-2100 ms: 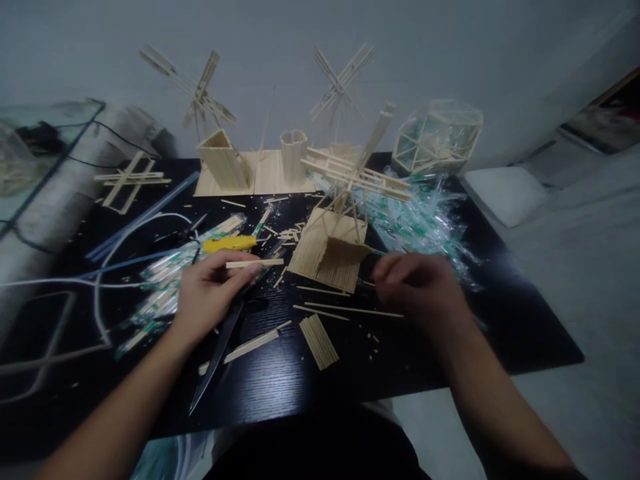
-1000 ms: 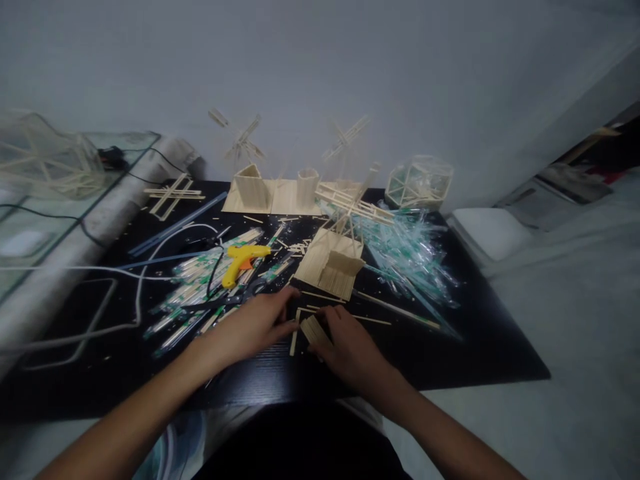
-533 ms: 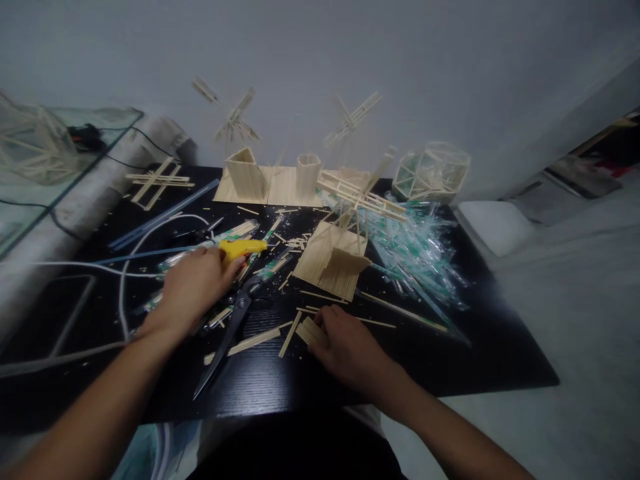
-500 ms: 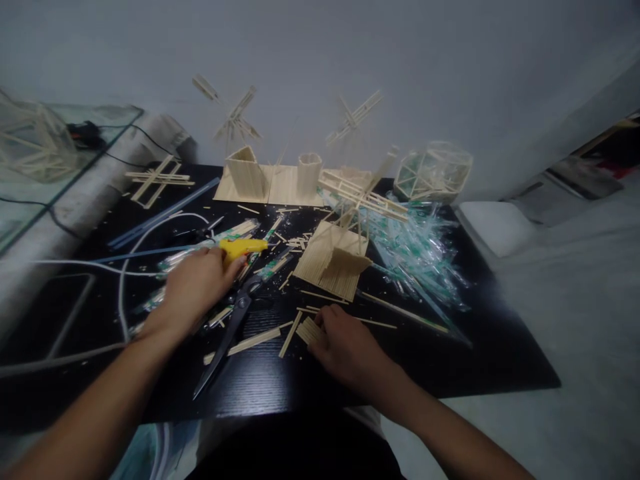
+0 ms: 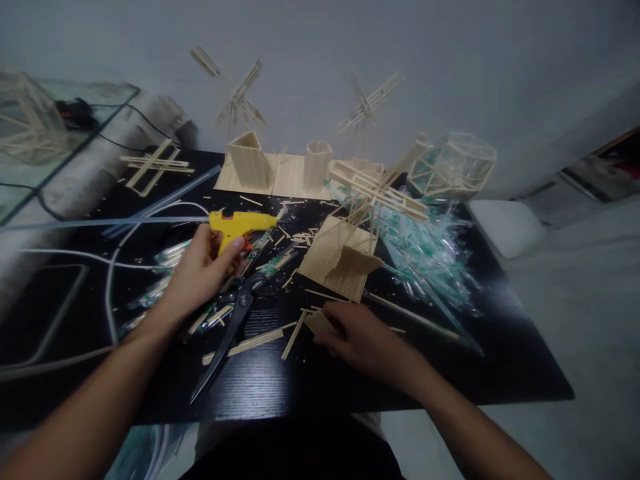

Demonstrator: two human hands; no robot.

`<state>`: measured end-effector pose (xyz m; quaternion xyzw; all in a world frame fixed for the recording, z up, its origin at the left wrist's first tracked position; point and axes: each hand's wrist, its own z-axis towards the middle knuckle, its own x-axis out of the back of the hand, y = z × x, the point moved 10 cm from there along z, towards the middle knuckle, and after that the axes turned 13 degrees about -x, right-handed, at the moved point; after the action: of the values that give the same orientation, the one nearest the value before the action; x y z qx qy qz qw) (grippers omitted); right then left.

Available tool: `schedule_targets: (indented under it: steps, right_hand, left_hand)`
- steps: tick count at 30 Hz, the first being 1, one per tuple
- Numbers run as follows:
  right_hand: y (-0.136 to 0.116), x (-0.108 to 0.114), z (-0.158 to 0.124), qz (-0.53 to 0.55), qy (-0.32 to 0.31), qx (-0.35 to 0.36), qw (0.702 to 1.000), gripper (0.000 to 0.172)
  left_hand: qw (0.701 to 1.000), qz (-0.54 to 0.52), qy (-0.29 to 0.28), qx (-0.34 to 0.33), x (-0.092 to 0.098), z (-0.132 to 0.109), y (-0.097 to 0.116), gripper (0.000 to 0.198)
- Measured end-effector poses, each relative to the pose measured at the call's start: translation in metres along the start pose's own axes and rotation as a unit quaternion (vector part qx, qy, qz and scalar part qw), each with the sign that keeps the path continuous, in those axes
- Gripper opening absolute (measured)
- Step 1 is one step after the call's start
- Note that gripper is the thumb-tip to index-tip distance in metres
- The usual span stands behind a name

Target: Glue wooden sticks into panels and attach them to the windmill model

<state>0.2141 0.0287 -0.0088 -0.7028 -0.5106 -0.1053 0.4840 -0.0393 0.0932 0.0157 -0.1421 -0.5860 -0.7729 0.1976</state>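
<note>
My left hand [image 5: 210, 263] is closed round the handle of a yellow glue gun [image 5: 243, 225], whose nozzle points right; a clear glue stick [image 5: 165, 220] runs out of its back. My right hand [image 5: 350, 333] pinches a small panel of wooden sticks [image 5: 320, 325] just above the black table. Beyond that hand stands a wooden stick windmill model [image 5: 345, 257] on a square base, its blades [image 5: 380, 190] tilted up. Black scissors [image 5: 235, 320] lie between my hands, beside loose wooden sticks [image 5: 257, 342].
A heap of clear and green plastic wrappers [image 5: 427, 247] covers the table's right side. More windmill models [image 5: 250, 163] stand at the back near a faceted stick frame [image 5: 455, 167]. A stick cross [image 5: 155, 165] and a white cable [image 5: 113, 287] lie at left.
My left hand has lifted the glue gun and turned it more into view. My right hand has raised the stick panel slightly and tilted it.
</note>
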Motion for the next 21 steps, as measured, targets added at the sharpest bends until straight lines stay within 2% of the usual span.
schedule_targets:
  steps: [2, 5, 7, 9, 13, 16, 19, 21]
  right_hand:
    - [0.001, 0.017, 0.002, 0.106, 0.008, 0.025, 0.994, 0.02]
    - [0.006, 0.034, 0.01, 0.258, 0.006, 0.067, 0.964, 0.022]
    - [0.013, 0.03, 0.018, 0.334, -0.027, 0.066, 0.94, 0.025]
    - [0.019, 0.027, 0.024, 0.376, -0.035, 0.073, 0.923, 0.028]
    - [0.017, 0.03, 0.019, 0.383, 0.001, 0.121, 0.916, 0.021]
    - [0.0, 0.04, 0.004, 0.343, 0.023, 0.205, 0.916, 0.007]
    - [-0.012, 0.049, -0.008, 0.31, 0.056, 0.27, 0.91, 0.013]
    - [-0.013, 0.051, -0.01, 0.298, 0.079, 0.278, 0.91, 0.012]
  left_hand:
    - [0.996, -0.085, -0.029, 0.022, -0.011, -0.001, -0.001, 0.038]
    - [0.986, -0.135, -0.091, 0.046, -0.024, -0.006, 0.002, 0.035]
    - [0.977, -0.162, -0.127, 0.051, -0.03, -0.011, 0.004, 0.04]
    - [0.97, -0.178, -0.154, 0.053, -0.035, -0.015, 0.004, 0.042]
    - [0.959, -0.2, -0.191, 0.061, -0.046, -0.023, 0.002, 0.039]
    - [0.956, -0.197, -0.21, 0.049, -0.053, -0.026, 0.009, 0.032]
    - [0.955, -0.189, -0.223, 0.044, -0.058, -0.027, 0.012, 0.027]
    - [0.952, -0.204, -0.225, 0.046, -0.059, -0.028, 0.014, 0.028]
